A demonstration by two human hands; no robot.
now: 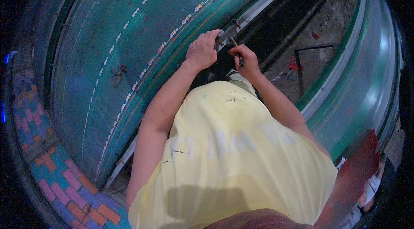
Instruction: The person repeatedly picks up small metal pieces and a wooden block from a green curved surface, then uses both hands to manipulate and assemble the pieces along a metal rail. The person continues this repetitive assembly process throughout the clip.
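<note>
My left hand (202, 51) lies at the edge of a long green table (142, 26), its fingers bent together over the metal rail (254, 11) that runs along this edge. Its fingertips touch a small dark fitting on the rail, mostly hidden by the fingers. Just to the right, my right hand (247, 61) is closed around a short, dark, rod-like tool (233, 41). The tool's upper end points at the rail close to the left fingertips. A second small dark fitting (235, 23) sits farther along the rail.
A small metal piece (119, 74) lies on the green table. Another green table (345, 112) runs along my right. Between them are a dark gap, a metal frame (300, 71) and a red item (294, 64). Coloured bricks (64, 186) lie lower left; a person (370, 192) is lower right.
</note>
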